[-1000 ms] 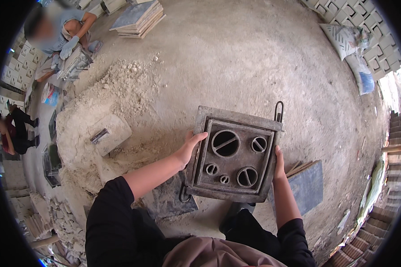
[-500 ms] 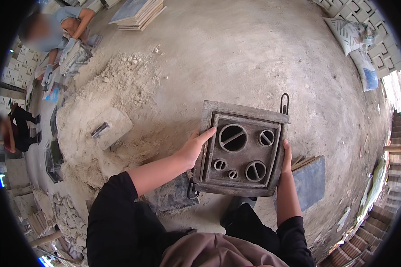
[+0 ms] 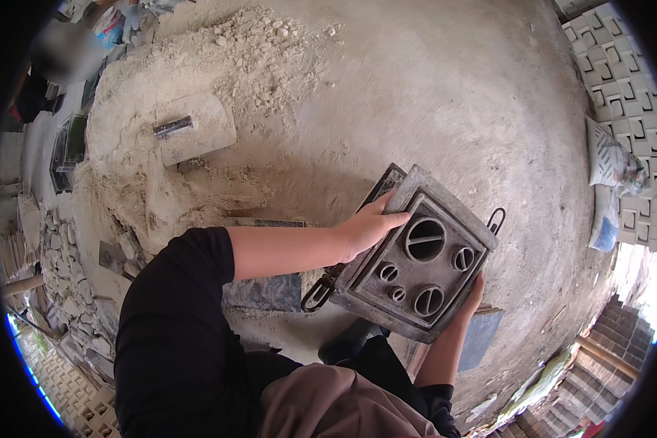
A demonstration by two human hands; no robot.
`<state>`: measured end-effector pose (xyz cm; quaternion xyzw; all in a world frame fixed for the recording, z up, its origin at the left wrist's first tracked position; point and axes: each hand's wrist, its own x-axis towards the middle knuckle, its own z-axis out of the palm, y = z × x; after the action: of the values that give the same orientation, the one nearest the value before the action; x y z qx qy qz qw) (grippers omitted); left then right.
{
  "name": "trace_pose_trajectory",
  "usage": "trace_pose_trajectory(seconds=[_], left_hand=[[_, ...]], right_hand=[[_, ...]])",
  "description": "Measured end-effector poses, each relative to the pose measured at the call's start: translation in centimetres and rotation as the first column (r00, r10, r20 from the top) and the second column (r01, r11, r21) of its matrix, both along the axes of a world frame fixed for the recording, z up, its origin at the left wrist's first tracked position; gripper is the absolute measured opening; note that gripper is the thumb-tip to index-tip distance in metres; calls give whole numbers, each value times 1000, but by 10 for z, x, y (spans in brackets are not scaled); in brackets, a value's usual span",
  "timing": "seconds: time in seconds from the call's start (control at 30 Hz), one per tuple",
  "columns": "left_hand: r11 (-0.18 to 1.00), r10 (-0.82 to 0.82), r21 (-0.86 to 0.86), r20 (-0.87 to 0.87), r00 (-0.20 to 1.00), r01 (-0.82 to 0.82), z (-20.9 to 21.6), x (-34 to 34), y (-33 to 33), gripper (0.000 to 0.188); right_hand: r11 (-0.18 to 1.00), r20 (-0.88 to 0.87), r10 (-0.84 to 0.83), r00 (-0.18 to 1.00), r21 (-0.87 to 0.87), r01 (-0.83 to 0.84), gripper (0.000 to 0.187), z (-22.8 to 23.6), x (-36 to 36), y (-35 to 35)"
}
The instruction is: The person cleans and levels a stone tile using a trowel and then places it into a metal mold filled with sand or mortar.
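Observation:
I carry a square, dark metal mould (image 3: pixel 410 273) with raised round rings of several sizes on its recessed face. Each ring has a bar across it. My left hand (image 3: pixel 366 232) grips the upper left edge, thumb over the rim. On the opposite side my right hand (image 3: pixel 473 298) wraps the lower right edge, its fingers mostly hidden beneath. Wire loop handles stick out at two corners, a left loop (image 3: pixel 316 295) and a right loop (image 3: pixel 497 220). A second dark frame edge (image 3: pixel 382 186) shows behind the mould. It is tilted, held above the floor.
Pale powder with lumps (image 3: pixel 270 62) lies heaped at the upper left, a flat float with a handle (image 3: pixel 210 135) on it. A dark board (image 3: pixel 263 294) lies by my left forearm, a grey slab (image 3: pixel 482 339) beyond my right. Sacks (image 3: pixel 612 157) lean at a block wall. A co-worker's gloved hand (image 3: pixel 131 20) shows top left.
The mould has turned clockwise and shifted right and slightly down in view, still in both hands. My view has swung, so the powder heap sits higher and the sacks lower.

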<state>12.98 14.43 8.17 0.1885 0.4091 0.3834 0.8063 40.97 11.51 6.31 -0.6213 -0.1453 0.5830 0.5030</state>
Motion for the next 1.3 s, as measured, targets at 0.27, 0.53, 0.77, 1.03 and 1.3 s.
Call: trace_pose_trajectory(seconds=[0.27,0.53,0.77,1.03,1.3], left_hand=[[998,-28,58,-7,1000,29,5,-1,8,56],[998,-35,44,-98,995,40,10,-3,7,51],[988,-83,123,-89,993,93,12,-5,7,56],[971,44,226,-500,865,81,-83,-27,2,73],[985,-37,155,-218,975,72,-77,-12,-35,73]], right_hand=[[996,-26,54,998,68,-52,50,-3,0,3],[998,-49,34,998,51,-32,51,3,-9,0],[998,33,62,998,23,-63,48,-5,9,0],[964,27,241,970,104,-243,56,-22,27,-21],[969,-175,166,970,213,-127,59,-42,21,-20]])
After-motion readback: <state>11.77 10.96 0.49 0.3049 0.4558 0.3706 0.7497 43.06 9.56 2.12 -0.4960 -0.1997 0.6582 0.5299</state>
